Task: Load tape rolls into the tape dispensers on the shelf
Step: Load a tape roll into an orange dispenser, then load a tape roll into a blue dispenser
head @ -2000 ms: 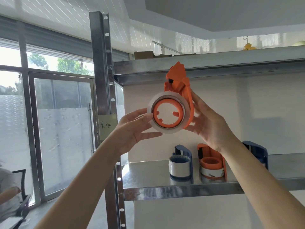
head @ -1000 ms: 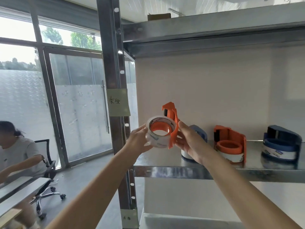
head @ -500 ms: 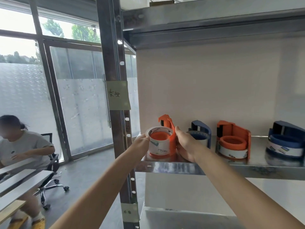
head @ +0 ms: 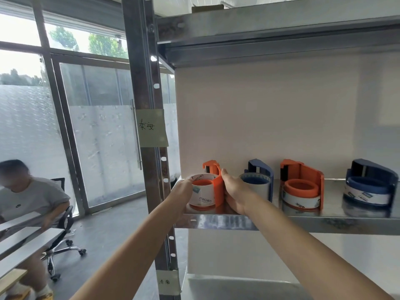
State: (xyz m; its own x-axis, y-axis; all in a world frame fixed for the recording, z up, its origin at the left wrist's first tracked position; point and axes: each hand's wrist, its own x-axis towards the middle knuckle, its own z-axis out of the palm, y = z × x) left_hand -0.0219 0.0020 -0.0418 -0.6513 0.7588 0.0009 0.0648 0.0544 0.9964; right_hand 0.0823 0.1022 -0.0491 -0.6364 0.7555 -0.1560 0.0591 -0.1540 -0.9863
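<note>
- we have lowered the orange dispenser from eye level onto the shelf; it now stands at the left end, beside the blue dispenser.
- our left hand cups its tape roll, and our right hand grips its back.
- we judge this one loaded; releasing comes next.
</note>
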